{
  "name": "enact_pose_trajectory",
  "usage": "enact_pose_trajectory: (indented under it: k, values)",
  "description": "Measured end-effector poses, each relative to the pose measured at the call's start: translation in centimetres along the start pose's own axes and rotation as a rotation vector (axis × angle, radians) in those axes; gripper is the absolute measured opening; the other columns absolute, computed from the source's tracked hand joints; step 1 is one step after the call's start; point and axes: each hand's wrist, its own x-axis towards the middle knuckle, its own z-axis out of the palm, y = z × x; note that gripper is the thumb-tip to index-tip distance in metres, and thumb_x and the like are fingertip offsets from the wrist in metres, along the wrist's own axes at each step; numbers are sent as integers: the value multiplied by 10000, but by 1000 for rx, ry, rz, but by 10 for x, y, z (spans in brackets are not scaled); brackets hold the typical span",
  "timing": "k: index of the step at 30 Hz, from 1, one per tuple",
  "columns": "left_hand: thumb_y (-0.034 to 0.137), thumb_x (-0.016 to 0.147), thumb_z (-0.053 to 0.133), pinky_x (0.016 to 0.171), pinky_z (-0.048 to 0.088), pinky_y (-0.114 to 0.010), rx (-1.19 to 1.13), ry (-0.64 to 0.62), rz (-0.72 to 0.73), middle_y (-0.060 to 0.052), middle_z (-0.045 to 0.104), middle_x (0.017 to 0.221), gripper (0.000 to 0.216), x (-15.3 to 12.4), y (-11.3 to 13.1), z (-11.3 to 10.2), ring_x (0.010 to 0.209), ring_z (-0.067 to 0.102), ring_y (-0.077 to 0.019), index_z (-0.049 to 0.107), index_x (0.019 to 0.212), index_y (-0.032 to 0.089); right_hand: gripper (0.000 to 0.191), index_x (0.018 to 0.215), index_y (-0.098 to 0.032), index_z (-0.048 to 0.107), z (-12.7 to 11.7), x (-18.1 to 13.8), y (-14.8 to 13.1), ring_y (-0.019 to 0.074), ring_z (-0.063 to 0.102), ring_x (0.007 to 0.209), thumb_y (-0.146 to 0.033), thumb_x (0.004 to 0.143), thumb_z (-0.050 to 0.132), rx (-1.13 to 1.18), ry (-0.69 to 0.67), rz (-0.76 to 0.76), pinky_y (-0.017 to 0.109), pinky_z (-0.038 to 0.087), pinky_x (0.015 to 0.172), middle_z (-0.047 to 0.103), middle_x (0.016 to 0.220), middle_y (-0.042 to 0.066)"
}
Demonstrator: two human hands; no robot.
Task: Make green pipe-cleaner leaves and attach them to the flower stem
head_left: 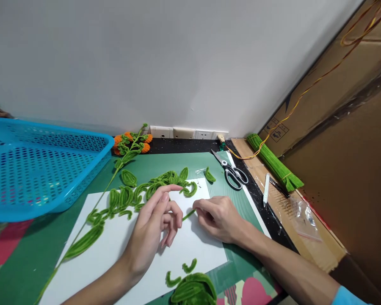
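My right hand pinches one end of a short green pipe cleaner piece over a white sheet. The piece points toward my left hand, whose index finger is stretched out while the others curl loosely apart; I see nothing gripped there. Behind the left hand lies a row of bent green pipe cleaner pieces and leaf shapes. Two small curved pieces rest near the front edge, beside a round bundle of green loops.
A blue basket stands at left, near a long-stemmed pipe cleaner plant with orange blooms. Scissors lie at back right. Beyond are a green pipe cleaner bundle, a white pen-like tool and a plastic bag.
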Motion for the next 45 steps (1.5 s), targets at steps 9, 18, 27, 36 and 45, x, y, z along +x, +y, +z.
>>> enact_pose_trajectory:
  k: [9, 18, 27, 36, 45]
  values:
    - [615, 1020, 564, 385, 328, -194, 63, -66, -30, 39, 620, 679, 474, 4, -6, -6, 410, 451, -105, 564, 1341, 265, 153, 943, -194, 648, -13, 5, 6, 115, 457, 472, -124, 918, 514, -122, 144, -71, 258, 319, 547, 557, 569, -59]
    - [568, 999, 621, 452, 327, -205, 214, -92, 51, -7, 606, 747, 354, 1, -20, -11, 558, 487, -133, 678, 1101, 234, 188, 973, -173, 710, -51, 7, 29, 127, 522, 488, -124, 966, 529, -347, 317, 32, 257, 369, 556, 605, 582, -30]
    - [562, 965, 662, 599, 462, -237, 314, 13, 190, -40, 675, 774, 312, -9, -14, -4, 724, 616, -209, 740, 956, 260, 295, 1034, -172, 764, -124, -9, 83, 276, 707, 907, -334, 1037, 517, -710, 303, 736, 332, 462, 761, 791, 1030, 133]
    - [204, 978, 584, 976, 561, -340, 661, -141, 331, -42, 707, 1269, 235, -3, -28, -10, 1168, 683, -254, 711, 1149, 301, 512, 1435, -130, 577, -143, -43, 109, 405, 670, 1172, -466, 1071, 446, -972, 32, 1055, 470, 521, 880, 684, 1332, 214]
    - [90, 970, 515, 945, 497, -410, 796, -171, 388, -20, 740, 1114, 302, -6, -27, -6, 1035, 670, -244, 708, 1102, 279, 618, 1534, -120, 450, -141, -50, 118, 448, 645, 1224, -527, 1069, 453, -956, -61, 1107, 500, 510, 914, 676, 1363, 241]
